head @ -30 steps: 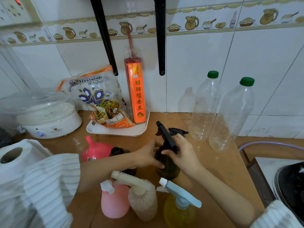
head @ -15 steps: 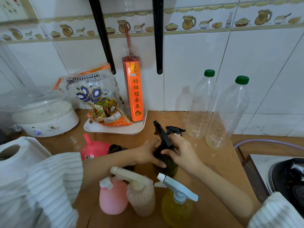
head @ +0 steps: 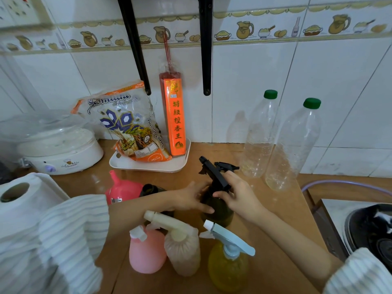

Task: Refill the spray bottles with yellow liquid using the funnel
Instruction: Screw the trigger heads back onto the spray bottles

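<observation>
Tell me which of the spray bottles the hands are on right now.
The dark spray bottle with the black trigger head, standing behind the front row. The left hand touches its side, the right hand grips its neck. The pink, beige and yellow bottles stand untouched.

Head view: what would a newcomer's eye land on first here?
Both hands meet mid-counter on a dark spray bottle: the right hand grips its black trigger head, the left hand steadies its body. Nearest the camera stand pink, beige and yellow spray bottles.
</observation>
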